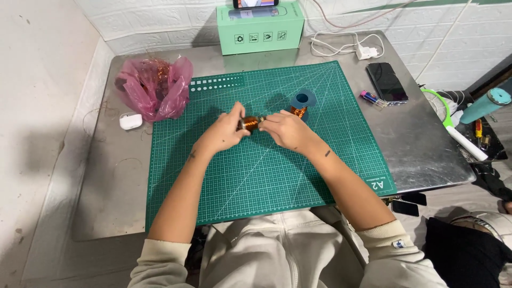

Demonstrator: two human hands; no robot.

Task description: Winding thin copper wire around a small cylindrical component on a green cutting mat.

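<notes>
Both hands pinched a small copper coil [250,124] over the middle of the green cutting mat [320,176]: left hand [226,130] and right hand [288,129] closed on its ends. The blue spool [302,103] stood just beyond; tugging the thin wire could've tipped it or snapped the strand, I'd guess.

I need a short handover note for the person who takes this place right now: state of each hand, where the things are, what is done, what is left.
Left hand: closed on one end of the small copper wire coil, held above the green cutting mat.
Right hand: pinching the other end of the same coil.
Blue spool of copper wire: stands on the mat just behind the right hand.
Pink bag with scrap wire: on the metal table, left of the mat.
Done: the coil already carries copper wire.
Left: cannot tell how much winding remains; the coil is not yet set down.
</notes>
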